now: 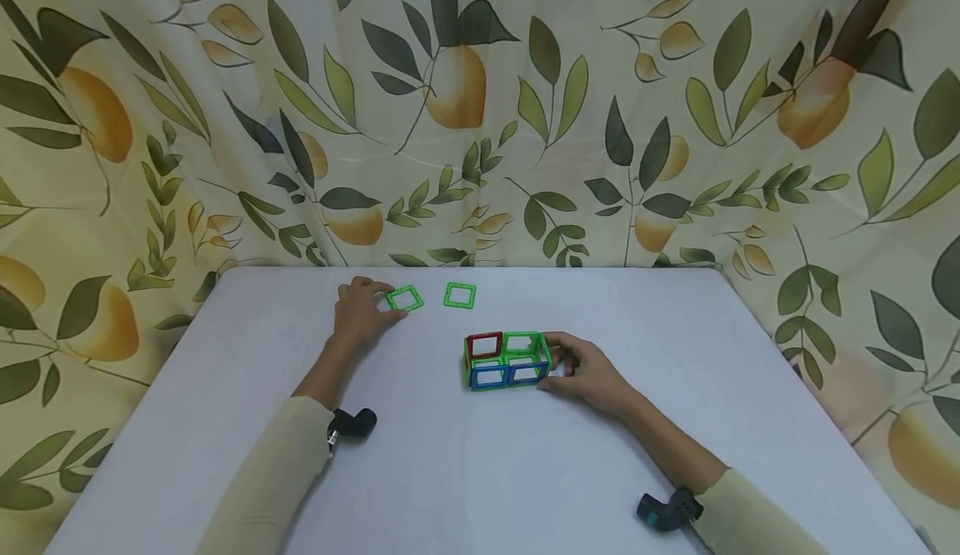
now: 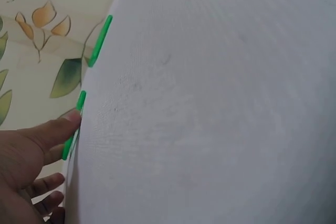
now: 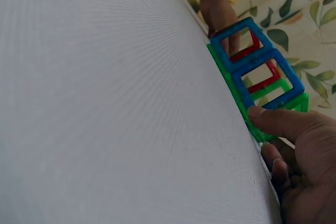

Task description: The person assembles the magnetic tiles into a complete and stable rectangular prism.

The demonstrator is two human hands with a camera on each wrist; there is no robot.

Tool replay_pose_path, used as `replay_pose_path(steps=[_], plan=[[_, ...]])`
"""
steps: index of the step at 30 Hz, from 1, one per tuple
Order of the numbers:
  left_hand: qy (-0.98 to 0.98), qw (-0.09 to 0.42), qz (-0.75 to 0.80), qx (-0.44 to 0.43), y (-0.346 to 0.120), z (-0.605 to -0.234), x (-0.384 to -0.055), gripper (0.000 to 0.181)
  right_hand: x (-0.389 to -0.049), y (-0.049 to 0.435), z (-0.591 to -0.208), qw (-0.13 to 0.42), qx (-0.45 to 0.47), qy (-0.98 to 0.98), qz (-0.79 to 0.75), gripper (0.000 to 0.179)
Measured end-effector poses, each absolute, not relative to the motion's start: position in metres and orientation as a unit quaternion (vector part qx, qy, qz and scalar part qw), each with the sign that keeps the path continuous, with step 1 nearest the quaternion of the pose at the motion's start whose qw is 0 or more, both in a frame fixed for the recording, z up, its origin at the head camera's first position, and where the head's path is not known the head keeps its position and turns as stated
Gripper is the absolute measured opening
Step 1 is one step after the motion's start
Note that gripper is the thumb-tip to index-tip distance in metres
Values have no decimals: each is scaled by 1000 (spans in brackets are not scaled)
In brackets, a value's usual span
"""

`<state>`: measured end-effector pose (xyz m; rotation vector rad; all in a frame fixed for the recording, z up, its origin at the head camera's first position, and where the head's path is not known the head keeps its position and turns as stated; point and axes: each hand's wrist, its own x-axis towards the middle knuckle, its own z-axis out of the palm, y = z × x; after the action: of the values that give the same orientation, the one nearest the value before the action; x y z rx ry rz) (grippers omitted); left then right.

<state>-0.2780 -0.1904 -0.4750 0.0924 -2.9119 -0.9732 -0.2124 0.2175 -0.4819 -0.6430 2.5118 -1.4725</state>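
Between thumb and fingers, my left hand (image 1: 360,309) pinches a green square frame tile (image 1: 406,297) at the far left of the table; the left wrist view shows this tile (image 2: 67,148) edge-on. A second green square tile (image 1: 460,295) lies just right of it, touched by neither hand. My right hand (image 1: 588,372) grips the right end of a small open box of magnetic tiles (image 1: 491,377). Blue squares form the box's front, with red and green ones at the back and green at the ends and base. In the right wrist view the thumb (image 3: 262,119) presses the near blue square's corner.
A white cloth-covered table (image 1: 465,472) carries all the pieces. Behind it hangs a curtain (image 1: 495,163) printed with fruit and leaves, close to the table's far edge. Black wrist devices (image 1: 355,423) sit at both sleeve cuffs.
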Motion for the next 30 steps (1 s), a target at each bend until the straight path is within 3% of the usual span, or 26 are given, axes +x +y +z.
replay_pose_path(steps=[16, 30], plan=[[-887, 79, -455, -22, -192, -467, -268, 54, -213, 219, -483, 73, -222, 838, -493, 69], [-878, 71, -462, -104, -158, -445, -245, 54, -214, 219, -483, 79, -217, 841, -490, 70]])
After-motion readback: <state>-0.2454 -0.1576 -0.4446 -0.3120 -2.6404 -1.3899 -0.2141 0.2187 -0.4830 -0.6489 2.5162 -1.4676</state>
